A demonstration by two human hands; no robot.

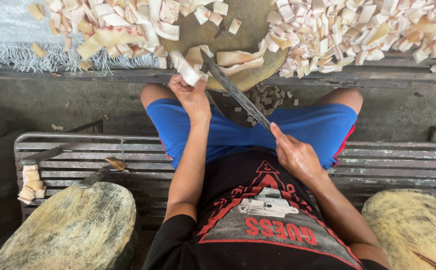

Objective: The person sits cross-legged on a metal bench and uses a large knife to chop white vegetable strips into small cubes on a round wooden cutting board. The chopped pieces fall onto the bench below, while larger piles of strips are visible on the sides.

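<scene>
Left arm stretched straight forward between the knees, left hand (192, 95) curled shut at its far end, knuckles up, grip tight around a pale strip. Right arm bent at the elbow — forearm angled inward, right hand (294, 152) lower and nearer the body, fingers wrapped closed, forefinger laid forward.

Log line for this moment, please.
left hand: grips pale strip | right hand: holds long knife | round chopping block: cut pieces alongside
</scene>
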